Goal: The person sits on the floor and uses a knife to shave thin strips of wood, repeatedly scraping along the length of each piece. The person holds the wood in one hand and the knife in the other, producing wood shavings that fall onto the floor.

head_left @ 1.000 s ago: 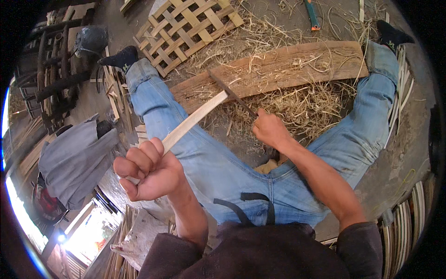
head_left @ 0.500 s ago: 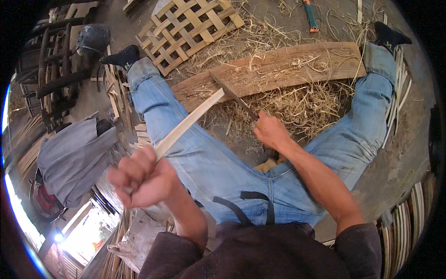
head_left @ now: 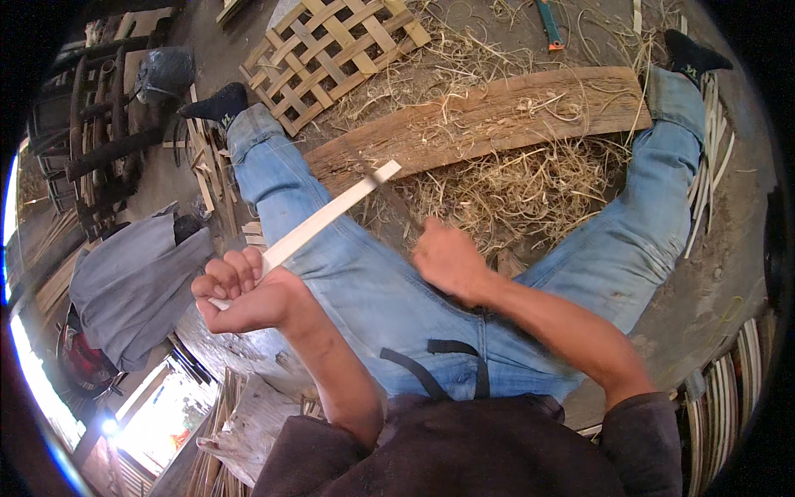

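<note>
A pale flat strip of wood or bamboo (head_left: 319,222) slants up over my left thigh. My left hand (head_left: 248,286) grips its lower end, palm turned up and fingers curled round it. My right hand (head_left: 451,261) is closed on the handle of a thin dark-bladed knife (head_left: 397,203), blurred by motion. The blade crosses the strip close to its far end. Most of the handle is hidden in my fist. Beyond the strip, a long brown plank (head_left: 497,116) spans between my lower legs, strewn with curled shavings.
Heaped shavings (head_left: 530,195) lie between my legs. A woven slat panel (head_left: 331,54) rests at the far left, and a green-handled tool (head_left: 548,25) at the far right. Thin strips (head_left: 708,166) lie outside my right leg. Grey cloth (head_left: 137,286) hangs at left, and bundled slats (head_left: 733,398) sit lower right.
My right hand has moved left and toward me with the knife, whose blade now crosses the strip. My left hand has turned palm upward, and the strip's broad face shows more.
</note>
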`<state>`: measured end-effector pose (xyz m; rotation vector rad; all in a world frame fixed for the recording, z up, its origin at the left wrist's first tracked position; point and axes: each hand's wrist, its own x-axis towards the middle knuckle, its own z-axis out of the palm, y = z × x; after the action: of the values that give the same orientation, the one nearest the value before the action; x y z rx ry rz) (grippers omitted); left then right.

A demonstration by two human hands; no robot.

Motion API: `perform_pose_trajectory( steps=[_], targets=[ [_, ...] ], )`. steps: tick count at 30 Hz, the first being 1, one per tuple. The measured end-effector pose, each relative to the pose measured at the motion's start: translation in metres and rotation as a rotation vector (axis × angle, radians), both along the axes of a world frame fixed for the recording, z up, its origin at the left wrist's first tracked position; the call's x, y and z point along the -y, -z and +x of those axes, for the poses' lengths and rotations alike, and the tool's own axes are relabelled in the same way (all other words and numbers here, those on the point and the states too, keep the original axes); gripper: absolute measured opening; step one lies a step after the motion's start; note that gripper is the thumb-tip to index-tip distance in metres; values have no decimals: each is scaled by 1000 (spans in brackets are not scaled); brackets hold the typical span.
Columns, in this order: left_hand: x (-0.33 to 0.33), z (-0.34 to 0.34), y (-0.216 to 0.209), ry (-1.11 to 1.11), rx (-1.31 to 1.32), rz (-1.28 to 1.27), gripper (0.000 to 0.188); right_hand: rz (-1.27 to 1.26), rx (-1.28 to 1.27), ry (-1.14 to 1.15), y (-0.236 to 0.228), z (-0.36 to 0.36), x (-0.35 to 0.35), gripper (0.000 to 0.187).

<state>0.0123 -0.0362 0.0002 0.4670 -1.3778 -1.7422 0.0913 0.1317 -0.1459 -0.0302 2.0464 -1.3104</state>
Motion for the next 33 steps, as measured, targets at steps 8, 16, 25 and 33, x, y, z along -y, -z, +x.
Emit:
perform_pose_trajectory(
  steps=[8,16,25,33],
  targets=[
    [1,-20,-1,-177,100,-53,29,-51,29,61,-13,-16,21,24],
    [24,-25,3,-188,109,47,28,3,-11,120,33,-5,5,33],
    [34,-23,5,-241,127,85,27,31,23,138,38,-5,5,30],
    [35,-22,5,-207,135,83,25,109,-54,114,46,-1,-1,28]
  ],
)
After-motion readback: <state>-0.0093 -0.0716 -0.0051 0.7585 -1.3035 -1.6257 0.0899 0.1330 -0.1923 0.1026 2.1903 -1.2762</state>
